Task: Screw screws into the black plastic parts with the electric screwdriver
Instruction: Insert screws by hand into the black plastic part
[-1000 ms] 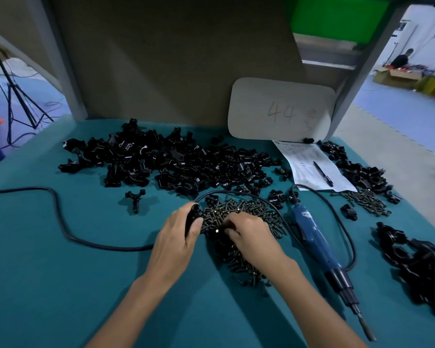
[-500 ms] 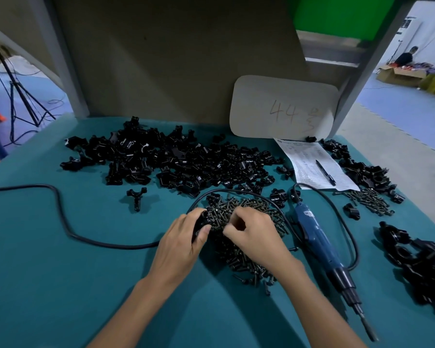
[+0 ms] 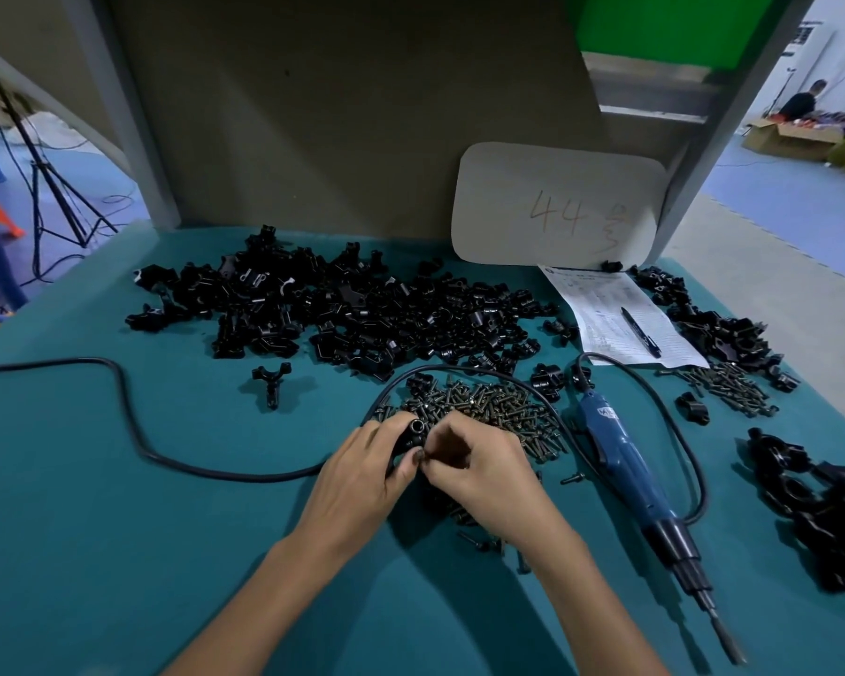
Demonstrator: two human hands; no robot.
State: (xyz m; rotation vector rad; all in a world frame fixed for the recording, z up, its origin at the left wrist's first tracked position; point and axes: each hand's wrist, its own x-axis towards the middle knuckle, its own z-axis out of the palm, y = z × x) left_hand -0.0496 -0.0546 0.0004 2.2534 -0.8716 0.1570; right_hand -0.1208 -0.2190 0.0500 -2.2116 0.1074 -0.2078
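Note:
My left hand (image 3: pixel 362 473) grips a small black plastic part (image 3: pixel 413 431) just above the near edge of the screw pile (image 3: pixel 489 407). Right beside it, my right hand (image 3: pixel 479 468) has its fingertips pinched against that part; a screw seems to sit between them, mostly hidden. The blue electric screwdriver (image 3: pixel 630 461) lies untouched on the green mat to the right, bit pointing toward me. A big heap of black plastic parts (image 3: pixel 352 309) spreads across the back of the table.
The screwdriver's black cable (image 3: pixel 128 422) loops across the left of the mat and round the screws. A paper sheet with a pen (image 3: pixel 625 319), a second screw pile (image 3: pixel 728 387), more black parts (image 3: pixel 820 505) at right, a white card (image 3: pixel 557 207) behind.
Both hands have drawn together at the near edge of the screw pile; my right hand left the screws and brought its fingertips to the part in my left hand.

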